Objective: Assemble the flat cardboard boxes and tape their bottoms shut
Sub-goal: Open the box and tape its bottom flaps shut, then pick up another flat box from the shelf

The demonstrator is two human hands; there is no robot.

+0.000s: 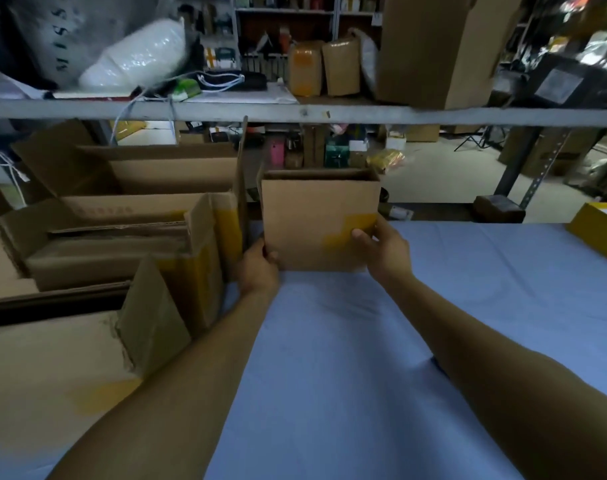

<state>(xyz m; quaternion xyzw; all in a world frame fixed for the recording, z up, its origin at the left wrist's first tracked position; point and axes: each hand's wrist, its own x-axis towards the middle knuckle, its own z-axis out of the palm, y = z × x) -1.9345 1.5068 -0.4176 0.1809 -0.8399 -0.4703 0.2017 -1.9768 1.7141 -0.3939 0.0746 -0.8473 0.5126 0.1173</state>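
Work surface: a table under a pale blue cloth [330,358], with both forearms reaching forward across it.
Stack on the left: large open brown cardboard cartons [122,237] holding flattened cardboard, just beside the held box.
Task box: a small brown cardboard box with yellow tape patches [316,220], standing upright at the far edge of the cloth, straight ahead and between the two hands.
Box orientation: broad face toward the person, open end pointing up, bottom edge down by the cloth; long axis roughly side to side.
Left hand [258,268]: grasps the lower left corner, thumb on the front face.
Right hand [381,251]: grasps the right edge at the tape patch, slightly higher.
Nearer hand: neither clearly; both touch it.
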